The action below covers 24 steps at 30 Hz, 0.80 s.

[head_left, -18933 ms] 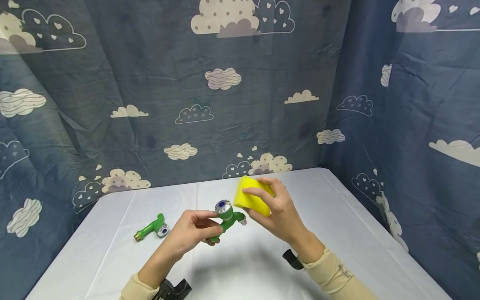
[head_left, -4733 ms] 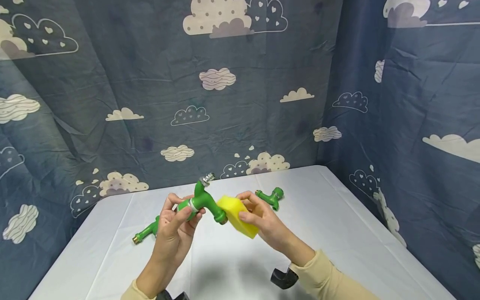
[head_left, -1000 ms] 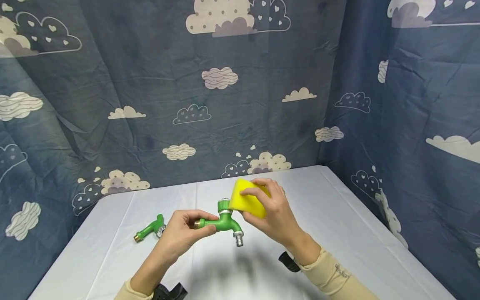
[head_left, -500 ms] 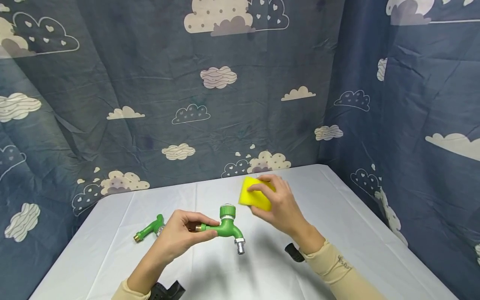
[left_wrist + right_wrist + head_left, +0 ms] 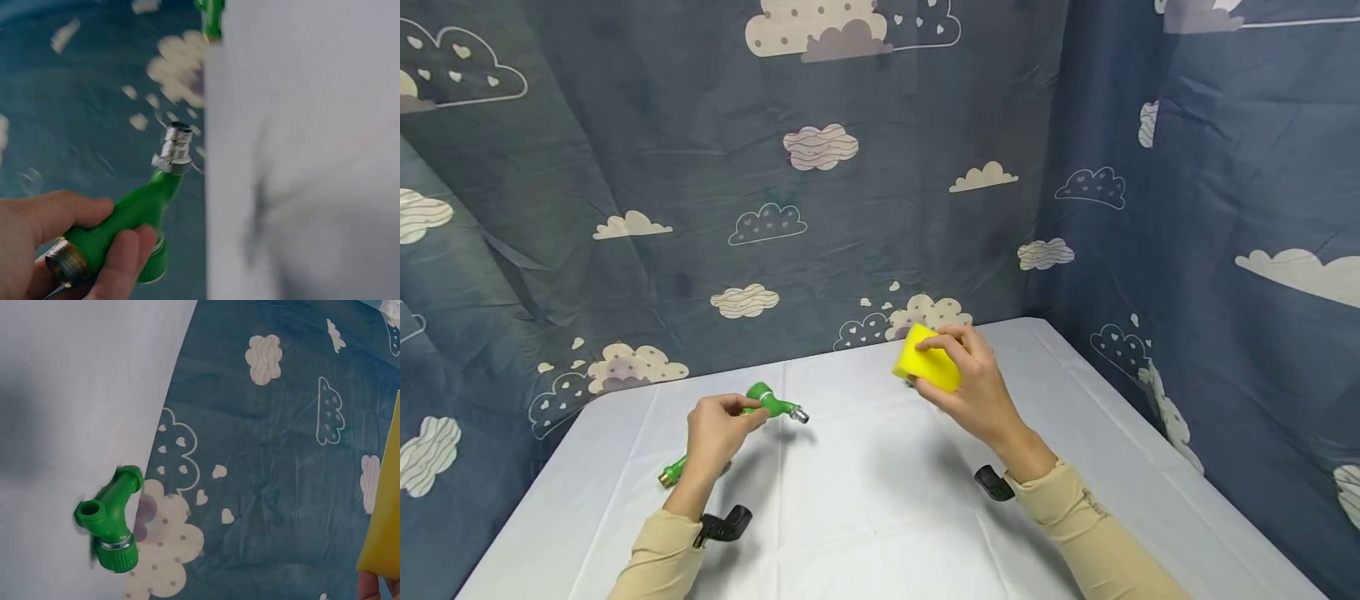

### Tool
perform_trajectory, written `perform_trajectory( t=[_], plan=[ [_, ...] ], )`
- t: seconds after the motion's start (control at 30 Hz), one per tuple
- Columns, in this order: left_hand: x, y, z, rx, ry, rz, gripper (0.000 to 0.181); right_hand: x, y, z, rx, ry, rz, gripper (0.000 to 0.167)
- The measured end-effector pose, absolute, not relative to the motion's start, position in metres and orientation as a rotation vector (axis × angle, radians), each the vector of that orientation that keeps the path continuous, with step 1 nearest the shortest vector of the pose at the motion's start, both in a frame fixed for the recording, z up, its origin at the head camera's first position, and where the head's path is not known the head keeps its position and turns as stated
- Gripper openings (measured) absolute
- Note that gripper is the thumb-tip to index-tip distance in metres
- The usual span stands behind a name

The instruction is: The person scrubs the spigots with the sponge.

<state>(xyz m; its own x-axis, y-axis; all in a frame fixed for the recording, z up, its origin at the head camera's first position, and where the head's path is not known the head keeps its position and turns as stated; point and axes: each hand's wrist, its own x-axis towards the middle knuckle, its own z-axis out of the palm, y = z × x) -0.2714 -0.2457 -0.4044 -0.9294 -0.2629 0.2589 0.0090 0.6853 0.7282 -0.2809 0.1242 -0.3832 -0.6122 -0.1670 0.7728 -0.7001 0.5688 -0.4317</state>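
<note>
Left hand (image 5: 718,429) pinched tap (image 5: 778,407); right hand (image 5: 976,382) gripped sponge (image 5: 927,361).
Tap hung over table's (image 5: 865,500) far left, held near its inlet (image 5: 69,264), likely leaving spout (image 5: 174,150) free; sponge hung far right.

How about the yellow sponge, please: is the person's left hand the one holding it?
No, the right hand grips the yellow sponge, while the left hand holds a green tap.

Green tap (image 5: 112,515) lay on white tabletop (image 5: 75,375), close to edge; ribbed knob (image 5: 117,559) pointed toward bottom of view, one round opening faced camera. Past edge, blue cloth (image 5: 269,450) bore pale clouds, hearts. Far right, yellow sponge (image 5: 382,512), partly cut off; right hand (image 5: 369,587) touched its lower end.
</note>
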Motion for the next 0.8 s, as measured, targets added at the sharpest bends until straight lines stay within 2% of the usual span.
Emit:
perform_trajectory(
  t=[0.2,0.37,0.8],
  plan=[
    [-0.316,-0.252,-0.426,0.366,-2.423,-1.112,0.015,-0.287,0.119,-0.385,0.686,-2.115,0.977,0.043],
    [-0.339,-0.242,-0.446,0.493,-2.332,-1.124,0.014,-0.287,0.120,-0.389,0.662,-2.107,0.997,0.042],
    [-0.359,-0.214,-0.462,0.531,-2.363,-1.089,0.010,-0.288,0.121,-0.388,0.685,-2.084,1.013,0.041]
  ],
)
